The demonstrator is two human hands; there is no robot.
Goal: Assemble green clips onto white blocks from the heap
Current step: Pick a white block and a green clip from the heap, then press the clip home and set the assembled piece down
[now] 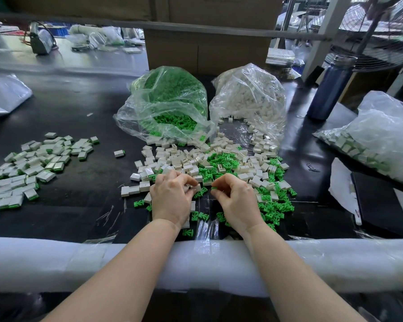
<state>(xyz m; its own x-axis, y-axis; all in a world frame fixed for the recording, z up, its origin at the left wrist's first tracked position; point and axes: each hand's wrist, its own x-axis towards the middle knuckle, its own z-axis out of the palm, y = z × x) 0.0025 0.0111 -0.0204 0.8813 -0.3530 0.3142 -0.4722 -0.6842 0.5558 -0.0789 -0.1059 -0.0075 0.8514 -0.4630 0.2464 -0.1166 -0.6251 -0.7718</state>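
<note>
Pinching a green clip in the right hand, while the left hand grips a white block just beside it, both over the mixed heap on the black table. Finished pieces are piled off left, with a bag of green clips and a bag of white blocks behind.
</note>
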